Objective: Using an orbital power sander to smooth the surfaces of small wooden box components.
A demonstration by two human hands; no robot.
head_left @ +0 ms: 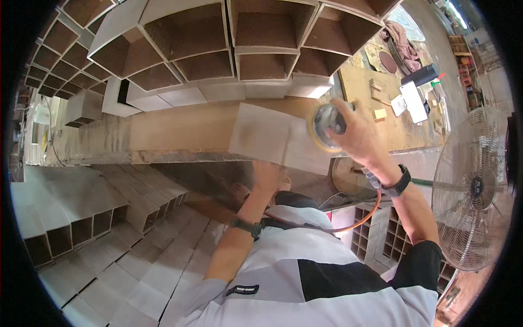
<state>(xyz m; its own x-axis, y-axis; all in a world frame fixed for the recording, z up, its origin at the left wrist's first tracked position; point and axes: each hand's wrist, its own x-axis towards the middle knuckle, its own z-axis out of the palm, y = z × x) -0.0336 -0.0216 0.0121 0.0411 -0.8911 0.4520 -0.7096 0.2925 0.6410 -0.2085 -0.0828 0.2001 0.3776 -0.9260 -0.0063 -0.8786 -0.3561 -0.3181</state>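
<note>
My right hand is wrapped over a round air sander with a dark top and a yellowish rim. The sander is at the right part of a whitish-grey box, whose flat face is turned up on the workbench edge. An orange hose runs from near my right wrist down across my body. At the box's near edge, my left hand grips it, with the fingertips hidden beneath or behind it.
Open box shelves are stacked along the bench's far side. More whitish boxes are piled at lower left. A wire-caged fan stands at right. Wood blocks and a phone lie on a plywood board.
</note>
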